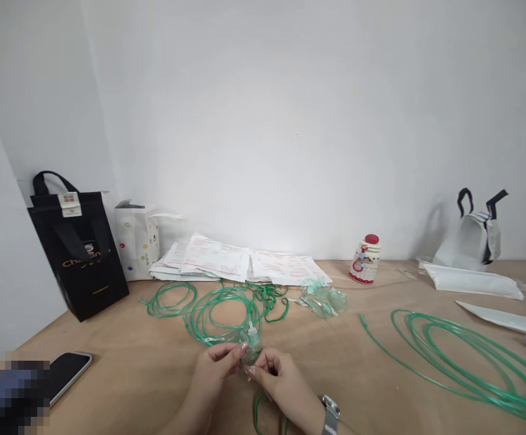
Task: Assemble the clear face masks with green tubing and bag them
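My left hand (212, 371) and my right hand (281, 380) meet low in the middle of the view, fingers pinched together on a small clear plastic chamber with a white tip (252, 344). A green tube (258, 414) hangs from under my hands toward me. Just beyond them lie several coils of green tubing (220, 308) on the wooden table (154, 368). A clear green mask (323, 299) rests behind and to the right of the coils. A watch sits on my right wrist.
A black paper bag (81, 254) and a dotted white bag (138, 241) stand at the back left. White packets (240, 263) lie along the wall. A red-capped bottle (366, 260), white pouches (473, 281), a large tubing coil (466, 356) and a phone (66, 371) are also there.
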The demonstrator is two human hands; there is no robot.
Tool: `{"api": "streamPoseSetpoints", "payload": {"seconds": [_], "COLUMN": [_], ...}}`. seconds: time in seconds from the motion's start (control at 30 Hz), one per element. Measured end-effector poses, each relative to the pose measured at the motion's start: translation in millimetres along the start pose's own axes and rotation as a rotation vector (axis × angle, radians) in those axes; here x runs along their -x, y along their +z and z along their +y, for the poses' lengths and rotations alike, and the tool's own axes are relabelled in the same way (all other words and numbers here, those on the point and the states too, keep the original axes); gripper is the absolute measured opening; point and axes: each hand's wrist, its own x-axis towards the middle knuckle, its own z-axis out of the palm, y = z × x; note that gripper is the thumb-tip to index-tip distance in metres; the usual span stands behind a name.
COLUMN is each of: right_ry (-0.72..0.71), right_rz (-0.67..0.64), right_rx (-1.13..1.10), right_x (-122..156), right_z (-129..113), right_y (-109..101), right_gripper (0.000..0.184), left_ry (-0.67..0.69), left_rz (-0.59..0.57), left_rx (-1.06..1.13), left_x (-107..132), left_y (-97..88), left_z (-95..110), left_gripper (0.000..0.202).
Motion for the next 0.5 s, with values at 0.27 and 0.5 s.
{"api": "streamPoseSetpoints", "payload": {"seconds": [0.27, 0.5], "right_ry": [-0.067, -0.135], "right_rz": [0.034, 0.069], "right_rx": [0.023, 0.075], "right_x": [-2, 1], "right_z": [0, -6], "right_y": [-6, -15], "right_gripper": [0.038, 0.027], "left_ry": [0.085, 0.112], "left_rz": [-0.015, -0.057], "left_rx": [-0.001, -0.001], "left_x": [-1, -2], "left_y": [-1.7, -2.5], "left_z": [-1, -6], "left_gripper": [0.027, 0.027]}}
